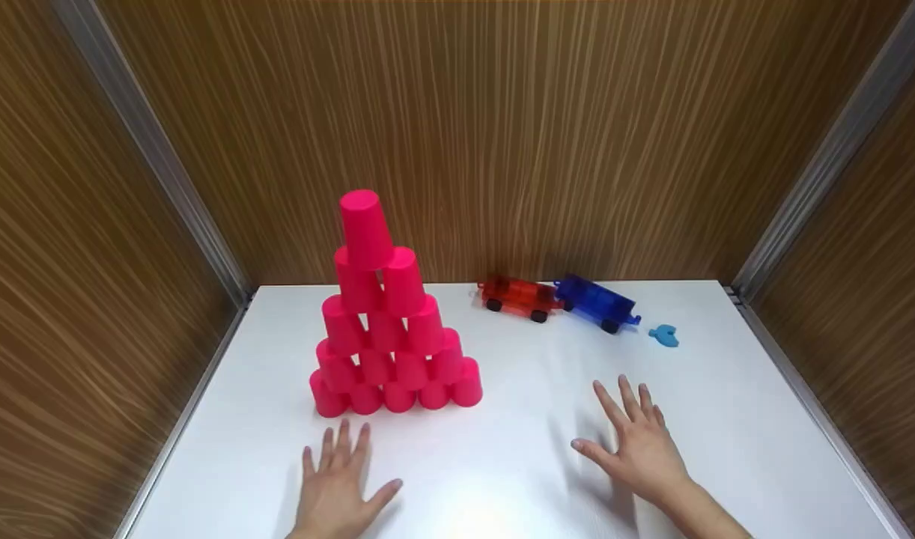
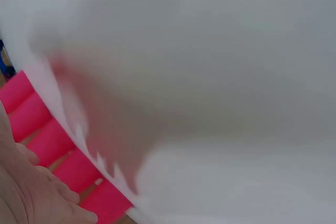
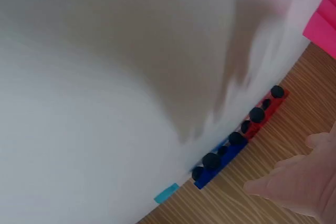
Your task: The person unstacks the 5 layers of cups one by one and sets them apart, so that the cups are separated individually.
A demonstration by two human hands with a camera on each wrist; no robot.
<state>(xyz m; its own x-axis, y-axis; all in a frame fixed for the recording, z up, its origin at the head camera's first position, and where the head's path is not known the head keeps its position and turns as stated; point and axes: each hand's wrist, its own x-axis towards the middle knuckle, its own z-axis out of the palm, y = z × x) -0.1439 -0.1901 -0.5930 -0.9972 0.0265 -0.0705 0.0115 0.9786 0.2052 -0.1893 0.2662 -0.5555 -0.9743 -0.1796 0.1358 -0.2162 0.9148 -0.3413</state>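
Pink cups [image 1: 386, 329] mouth-down — likely for footing — nearer left edge of tabletop [image 1: 529, 397]; left hand [image 1: 335, 490], right hand [image 1: 643, 453] splayed, empty

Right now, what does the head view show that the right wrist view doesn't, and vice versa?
Head only: the left hand, metal corner strips and the full pink cup pyramid.
Right wrist only: no extra object, but more of the wagons' black wheels in plain sight.
Both: the right hand, red wagon, blue wagon, light-blue piece, white table, wood-grain panel and at least some pink cups.
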